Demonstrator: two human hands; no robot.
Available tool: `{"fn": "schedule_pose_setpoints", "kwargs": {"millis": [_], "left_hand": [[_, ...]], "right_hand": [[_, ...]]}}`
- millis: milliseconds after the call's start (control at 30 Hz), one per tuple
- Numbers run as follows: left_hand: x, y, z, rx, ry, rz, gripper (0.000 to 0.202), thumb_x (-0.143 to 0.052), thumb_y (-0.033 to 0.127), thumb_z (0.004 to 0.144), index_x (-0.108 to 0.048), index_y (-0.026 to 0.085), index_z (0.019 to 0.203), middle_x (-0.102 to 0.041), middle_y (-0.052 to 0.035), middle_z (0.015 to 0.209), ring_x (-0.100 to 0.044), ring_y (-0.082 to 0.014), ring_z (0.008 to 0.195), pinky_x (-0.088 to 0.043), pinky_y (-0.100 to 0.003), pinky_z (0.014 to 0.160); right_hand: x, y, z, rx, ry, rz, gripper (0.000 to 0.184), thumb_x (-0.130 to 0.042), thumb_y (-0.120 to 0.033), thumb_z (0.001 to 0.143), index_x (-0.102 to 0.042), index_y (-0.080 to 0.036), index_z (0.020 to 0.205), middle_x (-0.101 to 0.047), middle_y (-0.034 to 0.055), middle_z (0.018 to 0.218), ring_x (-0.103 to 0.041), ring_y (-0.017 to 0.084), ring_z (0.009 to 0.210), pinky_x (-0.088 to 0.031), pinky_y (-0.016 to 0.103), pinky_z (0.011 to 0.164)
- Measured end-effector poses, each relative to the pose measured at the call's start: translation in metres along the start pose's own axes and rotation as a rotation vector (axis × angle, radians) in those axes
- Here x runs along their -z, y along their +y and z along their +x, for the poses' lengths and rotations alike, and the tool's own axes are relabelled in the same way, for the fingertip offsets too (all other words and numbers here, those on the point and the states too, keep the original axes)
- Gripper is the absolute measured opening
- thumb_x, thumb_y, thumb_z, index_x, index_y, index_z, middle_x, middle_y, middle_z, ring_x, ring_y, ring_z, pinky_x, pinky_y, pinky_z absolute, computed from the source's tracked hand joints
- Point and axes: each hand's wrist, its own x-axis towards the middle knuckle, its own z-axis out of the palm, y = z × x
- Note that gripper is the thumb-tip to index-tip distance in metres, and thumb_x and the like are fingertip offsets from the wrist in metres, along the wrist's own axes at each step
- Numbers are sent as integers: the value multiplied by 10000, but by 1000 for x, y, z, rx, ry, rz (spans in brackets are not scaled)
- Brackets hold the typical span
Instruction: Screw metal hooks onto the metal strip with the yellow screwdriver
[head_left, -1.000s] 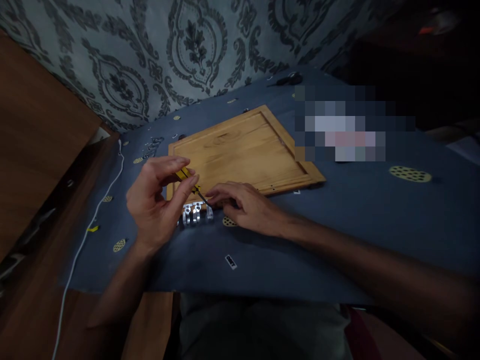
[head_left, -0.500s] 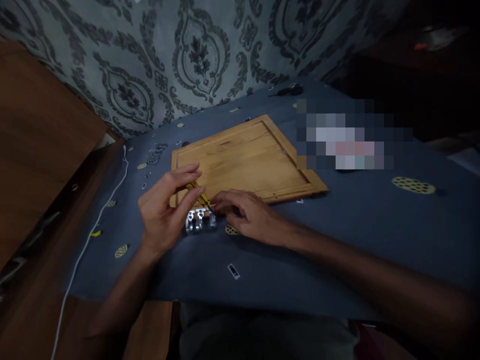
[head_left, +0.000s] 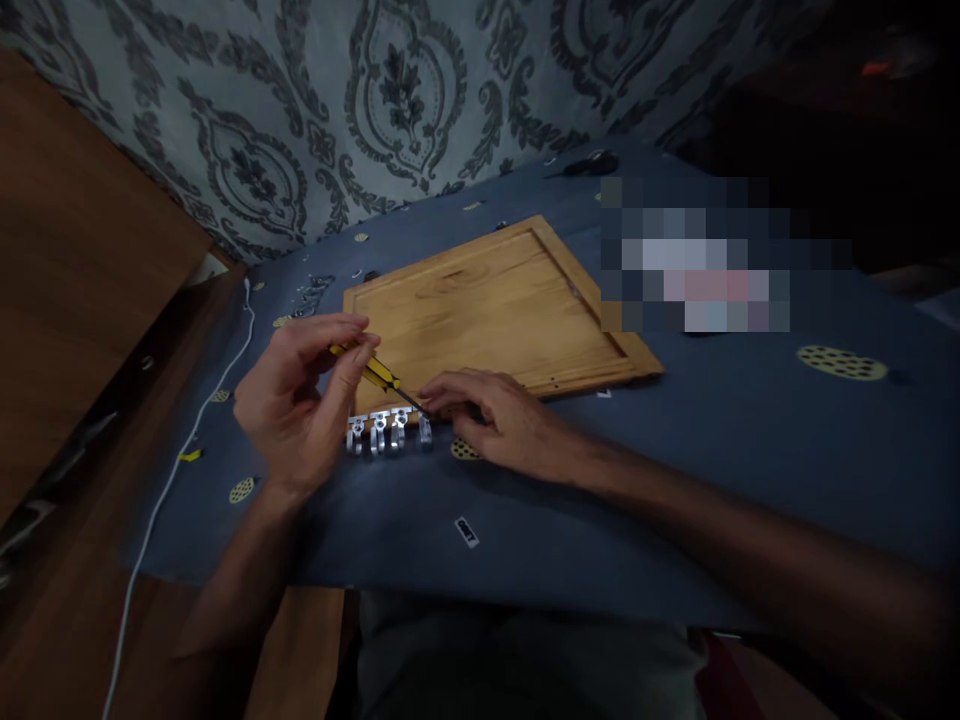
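Note:
My left hand pinches the back end of a screwdriver with a yellow and black handle. Its thin shaft slants down to the right, with the tip at the near edge of a wooden panel. Several silver metal hinges sit in a row along that edge, below the screwdriver. The fingers of my right hand are bent and drawn together beside the rightmost hinge, by the screwdriver's tip. Whatever they hold is hidden. The panel lies flat with a raised frame around its middle.
A blue patterned cloth covers the table. Small metal bits in clear plastic lie at the back left, a black object at the back. A white cable runs down the left side. A blurred patch hides things at right.
My left hand has moved left, back along the screwdriver, and more of the handle and shaft shows. Another hinge on the left has come into sight. My right hand stays nearly in place.

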Motion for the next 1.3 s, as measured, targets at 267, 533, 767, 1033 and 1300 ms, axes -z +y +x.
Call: {"fn": "schedule_pose_setpoints", "kwargs": {"millis": [267,533,767,1033,1300], "left_hand": [[-5,0,-4,-32,-23,-15,194,-736,134,917,-716,283,1039,-744,20,957,-754,-152,913,-676,-291,771],[-6,10,-7,147,-103,-133,292,-820,197,867,-681,235,1122,-762,-3,1055,-787,-145,899,-676,-236,788],[-3,4,-5,127,-49,-41,283,-803,244,893,-698,250,1156,-772,3,954,-775,-141,846,-662,-238,736],[0,2,-6,116,-47,11,268,-783,273,913,-695,266,1167,-772,13,953,-771,-143,832,-673,-258,720],[2,1,-7,99,-61,16,312,-796,271,901,-694,269,1196,-776,7,980,-772,-139,840,-667,-235,730]], "right_hand": [[-5,-1,2,43,62,-156,167,-711,-158,909,-817,-193,1034,-805,74,933,-734,208,875,-531,311,782],[-12,5,5,60,124,-188,114,-770,-209,907,-848,-225,990,-792,58,857,-706,189,797,-492,296,746],[-2,-2,5,-15,50,40,240,-648,-236,963,-793,-189,1148,-821,74,1023,-762,203,904,-575,304,799],[2,-5,4,-50,46,43,325,-503,-218,1021,-752,-145,1218,-812,90,976,-773,224,937,-592,345,862],[3,-6,3,-54,37,-8,300,-526,-208,1002,-747,-148,1195,-817,90,1018,-768,223,947,-581,324,829]]}}
